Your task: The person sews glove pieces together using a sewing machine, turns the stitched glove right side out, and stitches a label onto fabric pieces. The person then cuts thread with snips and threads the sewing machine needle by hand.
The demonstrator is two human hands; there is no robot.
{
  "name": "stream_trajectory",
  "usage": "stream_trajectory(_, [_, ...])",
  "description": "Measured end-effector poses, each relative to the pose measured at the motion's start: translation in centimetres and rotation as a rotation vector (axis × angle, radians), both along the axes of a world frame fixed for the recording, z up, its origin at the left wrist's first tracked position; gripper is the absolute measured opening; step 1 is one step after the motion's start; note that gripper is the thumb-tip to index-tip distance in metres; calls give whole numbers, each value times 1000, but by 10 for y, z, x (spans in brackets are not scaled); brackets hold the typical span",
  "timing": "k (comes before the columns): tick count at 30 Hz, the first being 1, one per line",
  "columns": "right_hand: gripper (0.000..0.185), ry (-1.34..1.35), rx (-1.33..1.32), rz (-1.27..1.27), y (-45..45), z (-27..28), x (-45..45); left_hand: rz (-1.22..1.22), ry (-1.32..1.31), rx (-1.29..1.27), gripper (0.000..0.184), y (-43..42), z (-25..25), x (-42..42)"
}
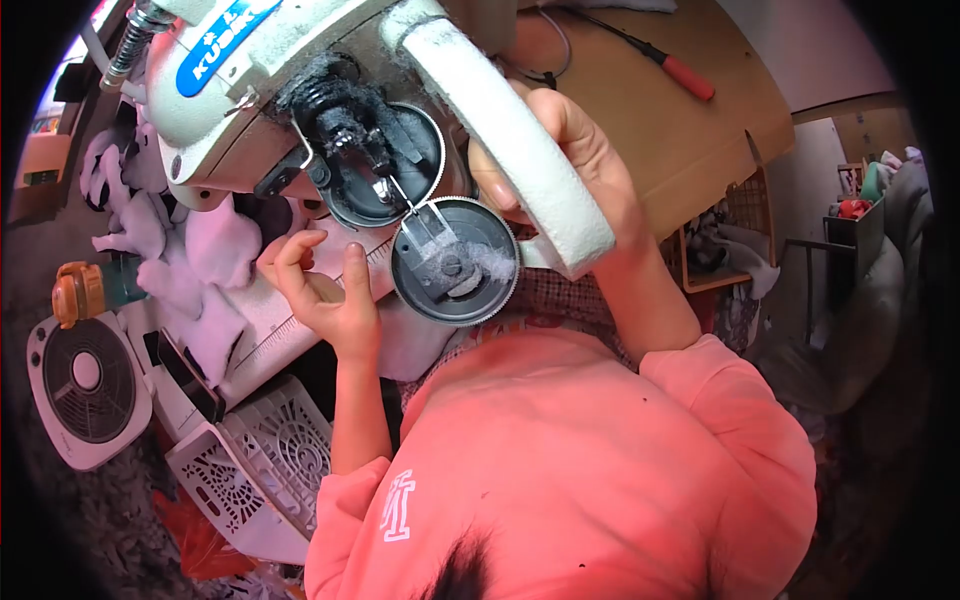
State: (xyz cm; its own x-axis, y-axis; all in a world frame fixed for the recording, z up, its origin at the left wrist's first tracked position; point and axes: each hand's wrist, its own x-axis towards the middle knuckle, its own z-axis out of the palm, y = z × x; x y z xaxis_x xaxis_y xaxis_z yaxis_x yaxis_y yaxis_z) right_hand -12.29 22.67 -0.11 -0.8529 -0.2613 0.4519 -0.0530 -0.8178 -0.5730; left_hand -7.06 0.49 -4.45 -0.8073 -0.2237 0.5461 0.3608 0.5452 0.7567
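A white fur sewing machine (225, 130) with a blue label fills the top middle. Two dark, toothed-edge discs meet at its needle, an upper disc (425, 150) and a lower disc (470, 290) dusted with white lint. My left hand (325, 295) is left of the lower disc, thumb raised and fingers apart, with nothing seen in it. Behind the machine's curved white arm (510, 140) is my right hand (580, 150), its fingers bent close to the discs. That arm covers part of the fingers, so what they grip is hidden.
Pale fluffy pieces (215, 245) lie on the left, near a ruler-marked surface (280, 335). A box fan (85, 385), an orange-lidded bottle (80, 295) and a white plastic basket (250, 480) are nearby. A red-handled tool (688, 78) rests on the brown board (640, 130).
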Motion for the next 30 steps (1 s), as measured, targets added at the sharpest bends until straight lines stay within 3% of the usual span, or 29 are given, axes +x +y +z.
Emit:
stream_trajectory(4, [23,30,69,3,8,-4,2,-32,-19,82,38,0,-26,-2])
stream_trajectory(6, [23,17,131,36,16,-2,3,-9,7,-13,40,5,-28,-2])
stream_trajectory(11, [27,65,72,-84,16,0,0,-8,19,-31,45,8,-28,-2])
stream_trajectory(16, [26,49,51,-39,19,-7,-2,1,45,-153,58,14,-26,-3])
stream_trajectory(19, [26,55,-22,-5,25,-6,-4,6,45,-89,61,12,-34,-4])
stream_trajectory(23, [25,87,-124,54,42,2,-4,8,59,-161,60,13,-28,-3])
stream_trajectory(30, [21,16,-170,68,74,10,9,25,49,-69,54,19,-33,-3])
